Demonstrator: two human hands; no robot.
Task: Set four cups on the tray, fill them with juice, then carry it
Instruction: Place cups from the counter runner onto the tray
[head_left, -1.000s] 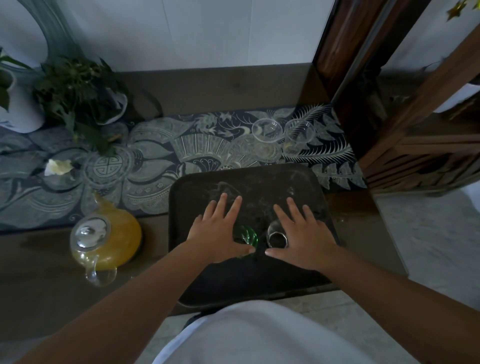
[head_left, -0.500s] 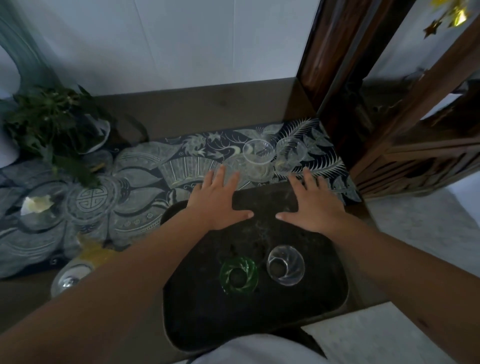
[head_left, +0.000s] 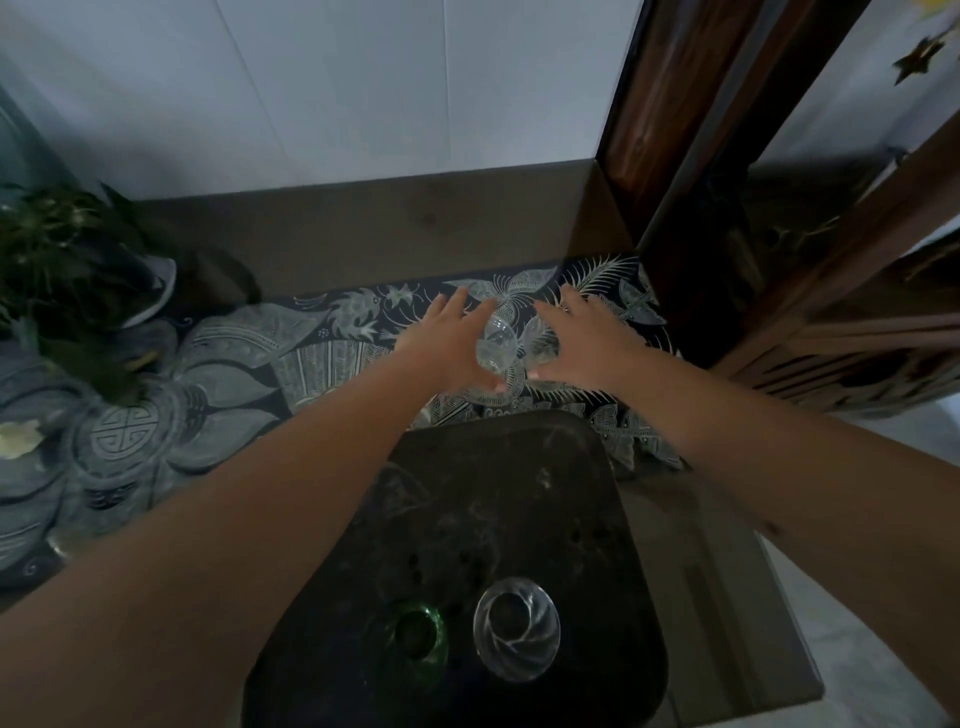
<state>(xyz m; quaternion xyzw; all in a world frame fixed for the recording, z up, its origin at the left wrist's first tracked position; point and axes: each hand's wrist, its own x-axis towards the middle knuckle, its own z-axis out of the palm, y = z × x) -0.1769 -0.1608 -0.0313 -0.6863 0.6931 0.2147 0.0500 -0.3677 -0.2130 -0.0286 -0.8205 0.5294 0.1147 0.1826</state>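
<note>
A dark tray (head_left: 524, 467) lies near the table's front edge. Two cups stand at its near end, a green cup (head_left: 415, 636) and beside it a clear cup (head_left: 517, 636). Beyond the tray, on the patterned cloth (head_left: 234, 364), my left hand (head_left: 447, 345) curls around a clear glass cup (head_left: 496, 343). My right hand (head_left: 587, 345) wraps a second clear cup (head_left: 537, 338), which it mostly hides. The two hands are close together, thumbs toward me. The juice pot does not show.
A leafy potted plant (head_left: 67, 280) stands at the back left. A dark wooden post (head_left: 670, 130) and wooden shelving (head_left: 841, 332) rise close on the right. A white wall runs behind the brown tabletop (head_left: 363, 234). A pale flower (head_left: 18, 439) lies at the far left.
Both hands have left the two cups on the tray and reached forward over its far edge to the two clear cups on the cloth, closing around them. The view has tilted forward.
</note>
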